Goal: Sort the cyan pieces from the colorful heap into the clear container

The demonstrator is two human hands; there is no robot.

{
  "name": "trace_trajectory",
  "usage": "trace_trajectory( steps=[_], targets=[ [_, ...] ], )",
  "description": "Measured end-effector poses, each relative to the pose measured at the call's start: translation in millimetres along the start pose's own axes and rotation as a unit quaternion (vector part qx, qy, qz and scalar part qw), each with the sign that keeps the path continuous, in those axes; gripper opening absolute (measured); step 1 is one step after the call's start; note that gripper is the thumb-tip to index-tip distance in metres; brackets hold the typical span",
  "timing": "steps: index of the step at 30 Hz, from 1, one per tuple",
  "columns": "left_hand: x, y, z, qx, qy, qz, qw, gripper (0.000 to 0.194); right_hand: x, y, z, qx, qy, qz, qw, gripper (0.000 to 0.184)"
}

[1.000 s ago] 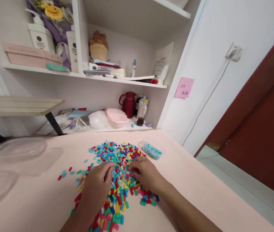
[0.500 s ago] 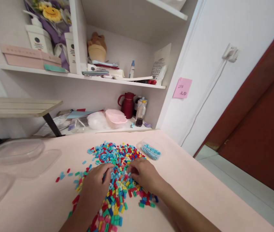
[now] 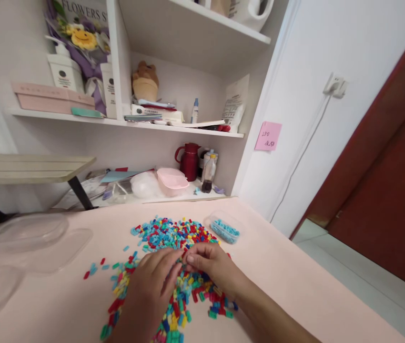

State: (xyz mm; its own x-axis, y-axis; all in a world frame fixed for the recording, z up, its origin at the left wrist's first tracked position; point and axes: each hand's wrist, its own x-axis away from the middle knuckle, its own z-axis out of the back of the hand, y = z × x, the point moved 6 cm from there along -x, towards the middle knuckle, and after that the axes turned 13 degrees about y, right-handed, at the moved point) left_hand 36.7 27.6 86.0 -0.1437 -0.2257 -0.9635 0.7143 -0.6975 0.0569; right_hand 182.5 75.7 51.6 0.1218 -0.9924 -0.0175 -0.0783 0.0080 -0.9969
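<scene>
your left hand (image 3: 154, 276): curved over the heap, fingers bent and close together, thumb lower with a gap beside it; you may have a piece at the tips, but that cannot be told.
your right hand (image 3: 207, 262): thumb and forefinger drawn close to each other, facing the left fingertips; whether they pinch a piece is hidden.
step in hand: you seem to be handling or picking out single pieces over the heap, both hands working at one spot.
next move: it calls, i judge, for a light fingertip pinch, since the pieces are tiny and crowded and a broad sweep would scatter neighbours.
coloured pieces (image 3: 163, 233): a loose heap mid-table, running from near the far edge towards the near edge, under and around your hands; small oblong blocks in red, yellow, green, pink and several blues, lying at all angles.
strays: a few red and light blue ones off the heap's left side.
clear box (image 3: 228, 219): near the table's far right corner, holding light blue pieces (image 3: 225, 229).
clear plastic lids or trays (image 3: 59, 250): along the left edge of the table (image 3: 306, 290).
beyond the far edge: a pink tub (image 3: 174, 180) and a red jug (image 3: 189, 164).
</scene>
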Motion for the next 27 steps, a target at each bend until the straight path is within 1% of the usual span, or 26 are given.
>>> trace_trajectory(
  steps=[2,4,6,9,10,11,12,14,15,18,23,25,27],
  targets=[
    [1.3,2.3,-2.0,0.016,-0.013,-0.009,1.0,0.022,0.3,-0.9,0.0,-0.009,0.005,-0.005,1.0,0.036],
    [3.8,-1.0,-3.7,0.012,-0.02,-0.006,1.0,0.022,-0.8,-2.6,1.8,0.01,0.012,0.015,1.0,0.035],
    [6.3,-8.7,-4.5,-0.01,-0.022,0.01,1.0,0.021,-2.2,-4.2,4.9,0.041,0.016,0.046,0.998,0.03],
    [8.7,-21.0,-3.7,-0.042,-0.012,0.042,0.998,0.02,-3.2,-4.5,10.7,0.106,0.017,0.07,0.992,0.018],
    [8.9,-24.0,-3.0,-0.05,-0.006,0.052,0.997,0.019,-2.8,-5.3,12.5,0.151,0.019,0.083,0.985,0.013],
    [9.0,-25.9,-2.3,-0.055,0.0,0.06,0.997,0.019,-2.0,-6.9,13.9,0.209,0.021,0.105,0.972,0.008],
    [9.0,-26.9,-2.0,-0.057,0.004,0.064,0.996,0.019,-0.7,-9.1,14.4,0.272,0.022,0.132,0.953,0.005],
    [9.1,-27.3,-2.6,-0.056,0.004,0.072,0.996,0.02,2.4,-12.2,12.7,0.371,0.021,0.179,0.911,0.011],
    [9.3,-27.1,-3.3,-0.055,0.0,0.076,0.996,0.021,3.8,-12.1,10.9,0.395,0.016,0.19,0.899,0.014],
    [10.4,-25.9,-5.8,-0.053,-0.014,0.09,0.994,0.022,6.2,-7.1,4.2,0.42,0.0,0.19,0.887,0.014],
    [12.1,-23.2,-7.8,-0.047,-0.02,0.097,0.994,0.021,6.7,0.2,-3.7,0.481,0.013,0.208,0.852,0.02],
    [13.2,-23.0,-8.4,-0.043,-0.021,0.097,0.994,0.021,6.4,0.6,-5.7,0.478,0.017,0.221,0.85,0.015],
    [14.7,-23.5,-9.2,-0.039,-0.023,0.099,0.994,0.02,5.4,-0.5,-6.6,0.455,0.018,0.234,0.859,0.009]
  ],
)
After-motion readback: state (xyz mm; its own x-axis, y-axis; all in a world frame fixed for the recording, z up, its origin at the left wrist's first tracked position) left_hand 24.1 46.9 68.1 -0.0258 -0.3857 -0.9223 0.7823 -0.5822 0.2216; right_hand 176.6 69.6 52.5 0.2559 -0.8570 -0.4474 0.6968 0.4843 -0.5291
